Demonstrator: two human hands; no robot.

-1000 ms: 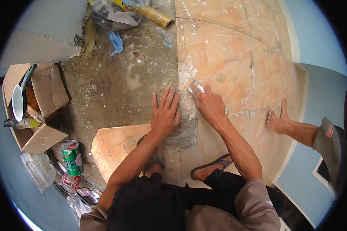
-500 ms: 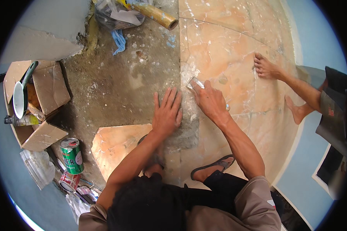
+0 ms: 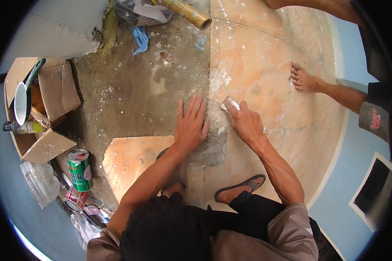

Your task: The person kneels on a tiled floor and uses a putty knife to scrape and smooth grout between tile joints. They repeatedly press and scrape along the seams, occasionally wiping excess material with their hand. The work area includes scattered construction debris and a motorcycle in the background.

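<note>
My right hand (image 3: 245, 125) is closed around a small flat scraper (image 3: 231, 103) with a whitish metal face. The blade end rests at the edge of the orange marbled floor tiles (image 3: 257, 74), beside a strip of bare grey concrete. My left hand (image 3: 190, 121) lies flat on the rough brown concrete (image 3: 130, 100), fingers stretched out and holding nothing. White residue (image 3: 220, 78) is smeared on the tile just beyond the scraper. Close to my left forearm lies a loose piece of tile (image 3: 126, 158).
At the left stand an open cardboard box (image 3: 59, 93) with a green-handled dipper (image 3: 21, 102), and a green can (image 3: 79, 172). Far off lie a plastic bag (image 3: 139, 15), a blue cloth (image 3: 140, 40) and a tube (image 3: 185, 13). Another person's bare foot (image 3: 307, 78) stands on the right-hand tiles.
My right hand and the scraper have slid toward me along the tile edge. My left hand stays flat in place. The other person's second leg has swung from near right to the far side.
</note>
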